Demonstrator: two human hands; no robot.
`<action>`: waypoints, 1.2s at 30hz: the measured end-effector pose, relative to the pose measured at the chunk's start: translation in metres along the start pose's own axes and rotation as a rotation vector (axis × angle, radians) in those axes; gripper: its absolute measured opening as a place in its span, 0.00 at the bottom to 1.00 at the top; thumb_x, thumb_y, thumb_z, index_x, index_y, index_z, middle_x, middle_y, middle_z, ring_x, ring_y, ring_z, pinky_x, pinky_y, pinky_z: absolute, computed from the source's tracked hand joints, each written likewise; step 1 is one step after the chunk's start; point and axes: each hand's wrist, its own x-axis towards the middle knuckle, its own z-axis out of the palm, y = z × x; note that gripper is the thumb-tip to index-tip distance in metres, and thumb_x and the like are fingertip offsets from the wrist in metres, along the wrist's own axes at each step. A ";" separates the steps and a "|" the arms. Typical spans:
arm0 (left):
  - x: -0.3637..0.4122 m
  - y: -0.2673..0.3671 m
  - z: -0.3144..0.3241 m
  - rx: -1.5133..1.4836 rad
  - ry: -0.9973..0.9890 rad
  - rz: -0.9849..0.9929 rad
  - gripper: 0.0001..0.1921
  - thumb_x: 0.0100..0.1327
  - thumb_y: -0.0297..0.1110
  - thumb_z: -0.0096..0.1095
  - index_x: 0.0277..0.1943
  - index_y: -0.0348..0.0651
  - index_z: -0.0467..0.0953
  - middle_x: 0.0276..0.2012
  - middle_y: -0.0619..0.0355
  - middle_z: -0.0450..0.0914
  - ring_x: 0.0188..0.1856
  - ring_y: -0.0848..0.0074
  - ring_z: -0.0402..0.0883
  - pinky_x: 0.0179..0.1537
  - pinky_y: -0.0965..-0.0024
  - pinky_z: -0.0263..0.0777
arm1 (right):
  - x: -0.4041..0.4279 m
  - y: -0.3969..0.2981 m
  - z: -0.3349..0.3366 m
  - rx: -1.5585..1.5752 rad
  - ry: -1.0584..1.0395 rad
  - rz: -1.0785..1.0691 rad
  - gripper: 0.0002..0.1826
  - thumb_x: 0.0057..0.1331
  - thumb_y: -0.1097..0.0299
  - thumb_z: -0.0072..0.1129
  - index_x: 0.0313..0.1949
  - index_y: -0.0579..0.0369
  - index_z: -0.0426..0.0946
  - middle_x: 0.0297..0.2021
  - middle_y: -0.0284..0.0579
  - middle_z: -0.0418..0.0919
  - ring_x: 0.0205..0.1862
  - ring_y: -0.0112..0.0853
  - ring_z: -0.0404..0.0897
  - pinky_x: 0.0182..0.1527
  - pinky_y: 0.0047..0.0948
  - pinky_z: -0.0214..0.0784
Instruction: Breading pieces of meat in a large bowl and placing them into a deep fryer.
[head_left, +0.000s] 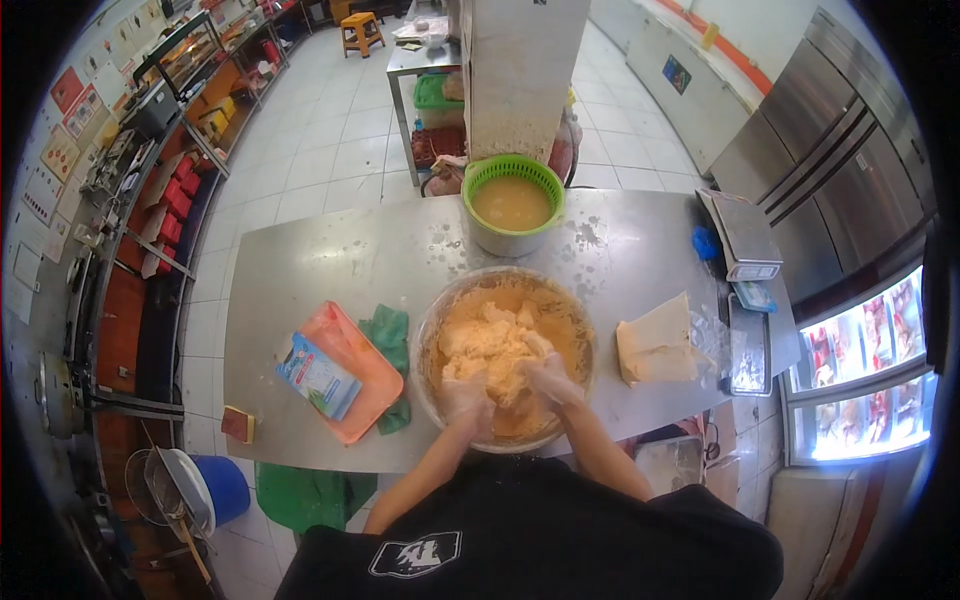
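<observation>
A large round metal basin (430, 375) stands at the table's front edge, its inner wall caked with orange-tinted flour. Inside it is a heaped mass of flour-coated food pieces (487, 337), probably battered meat. My left hand (469, 405) presses into the near left of this mass, and my right hand (553, 381) grips its right side. Both hands look whitened, by flour or thin clear gloves. Most of my fingertips are hidden in the coated pieces. Just behind the basin, a green perforated basket (556, 180) sits in a pot of cloudy tan liquid (511, 204).
Left of the basin lie a green cloth (390, 337), an orange tray (375, 386) with a blue packet (319, 377), and a sponge (238, 424). To the right are an opened paper bag (656, 341), a metal tray (750, 360) and a scale (742, 232). A pillar (521, 82) rises behind the table.
</observation>
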 end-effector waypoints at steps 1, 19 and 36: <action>-0.018 0.035 0.013 0.106 0.088 -0.061 0.28 0.64 0.38 0.64 0.62 0.37 0.65 0.50 0.48 0.79 0.48 0.61 0.81 0.48 0.58 0.76 | 0.006 0.003 -0.003 0.005 0.001 0.005 0.35 0.60 0.60 0.62 0.64 0.63 0.67 0.62 0.58 0.70 0.66 0.41 0.67 0.63 0.34 0.62; 0.052 0.056 0.002 0.716 -0.016 -0.164 0.38 0.70 0.64 0.39 0.64 0.35 0.71 0.62 0.43 0.75 0.62 0.56 0.74 0.62 0.59 0.64 | 0.118 0.040 -0.018 -0.558 -0.360 -0.475 0.25 0.70 0.50 0.54 0.57 0.56 0.75 0.48 0.51 0.79 0.49 0.39 0.78 0.48 0.33 0.70; 0.014 0.027 0.011 -0.242 -0.191 -0.481 0.26 0.69 0.52 0.59 0.61 0.41 0.72 0.52 0.52 0.79 0.52 0.66 0.79 0.50 0.66 0.74 | 0.013 0.035 0.006 0.408 0.039 0.069 0.28 0.64 0.70 0.61 0.62 0.59 0.64 0.55 0.48 0.74 0.55 0.33 0.74 0.55 0.27 0.70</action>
